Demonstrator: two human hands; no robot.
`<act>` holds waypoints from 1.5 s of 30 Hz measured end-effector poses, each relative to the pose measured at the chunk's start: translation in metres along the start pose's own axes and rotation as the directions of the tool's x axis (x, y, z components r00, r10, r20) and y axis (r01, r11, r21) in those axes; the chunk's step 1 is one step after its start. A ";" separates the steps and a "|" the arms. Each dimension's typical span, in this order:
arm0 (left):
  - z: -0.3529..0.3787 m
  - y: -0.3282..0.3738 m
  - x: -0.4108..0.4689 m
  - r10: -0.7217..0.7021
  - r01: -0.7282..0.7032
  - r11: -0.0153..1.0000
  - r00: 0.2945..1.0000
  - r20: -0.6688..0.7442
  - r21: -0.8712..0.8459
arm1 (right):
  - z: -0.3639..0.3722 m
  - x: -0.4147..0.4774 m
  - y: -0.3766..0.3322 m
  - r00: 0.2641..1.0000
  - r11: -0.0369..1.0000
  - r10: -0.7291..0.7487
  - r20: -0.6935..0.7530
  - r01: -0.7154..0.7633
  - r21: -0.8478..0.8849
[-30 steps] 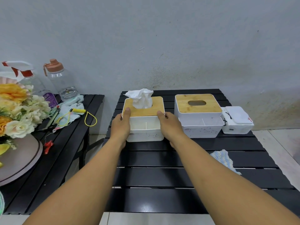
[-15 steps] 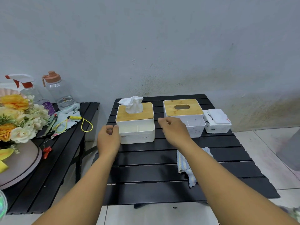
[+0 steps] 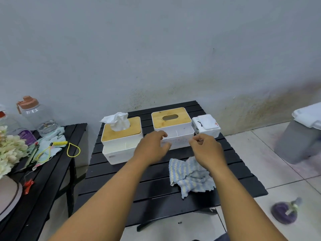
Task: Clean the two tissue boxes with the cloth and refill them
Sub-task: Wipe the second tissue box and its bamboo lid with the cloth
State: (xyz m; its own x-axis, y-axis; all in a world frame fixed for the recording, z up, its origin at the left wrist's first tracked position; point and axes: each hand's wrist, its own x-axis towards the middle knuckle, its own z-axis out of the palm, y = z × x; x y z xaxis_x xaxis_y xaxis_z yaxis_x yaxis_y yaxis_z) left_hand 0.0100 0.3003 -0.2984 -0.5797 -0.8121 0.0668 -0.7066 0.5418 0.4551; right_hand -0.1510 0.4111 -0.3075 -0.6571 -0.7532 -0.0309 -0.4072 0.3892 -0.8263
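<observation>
White tissue box (image 3: pixel 177 134) btwn half-curled L fingers (image 3: pixel 160 133), R fingers (image 3: pixel 196 139)

- A modest domestic corner: stained painted wall (image 3: pixel 173 49), pale tiled floor (image 3: pixel 260 153).
- Flowers (image 3: pixel 10 146) and a water jug (image 3: pixel 37 117) crowd a black slatted side bench (image 3: pixel 57 164) beside a matching bench (image 3: pixel 100 171).
- A lined bin (image 3: pixel 298 141) stands nearby.

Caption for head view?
Left hand and right hand hover at the right box, its slot empty; left box shows tissue; cloth on table.
</observation>
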 end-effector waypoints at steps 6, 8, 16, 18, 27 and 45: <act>0.027 0.011 0.047 -0.060 0.018 0.956 0.989 0.133 0.294 | -0.002 0.002 0.016 0.972 0.970 0.098 0.215 -0.044 -0.240; 0.033 0.009 0.054 -0.084 0.037 0.928 0.990 0.112 0.370 | 0.007 -0.004 0.016 0.938 0.939 0.099 0.331 0.021 -0.343; 0.038 0.000 0.048 -0.045 0.021 0.895 0.998 0.044 0.445 | 0.044 -0.026 0.015 0.889 0.732 0.181 0.421 0.164 -0.661; 0.036 -0.001 0.040 -0.025 0.004 0.890 0.999 0.042 0.455 | 0.037 -0.024 0.017 0.902 0.744 0.167 0.398 0.150 -0.651; 0.031 -0.005 -0.006 0.018 -0.044 0.882 0.998 0.061 0.470 | -0.009 -0.025 0.026 0.975 0.934 0.203 0.096 -0.163 -0.319; 0.006 0.002 -0.125 -0.047 -0.016 0.862 0.993 0.112 0.507 | 0.009 -0.017 0.019 0.981 0.989 0.143 0.132 -0.146 0.012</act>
State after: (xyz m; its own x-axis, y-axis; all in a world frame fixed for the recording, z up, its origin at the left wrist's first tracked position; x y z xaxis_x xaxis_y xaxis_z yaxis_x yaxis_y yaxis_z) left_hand 0.0785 0.4041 -0.3108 -0.5872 -0.8076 -0.0545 -0.8055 0.5897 -0.0590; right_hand -0.1416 0.4266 -0.3273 -0.6190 -0.7531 -0.2228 -0.2993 0.4885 -0.8196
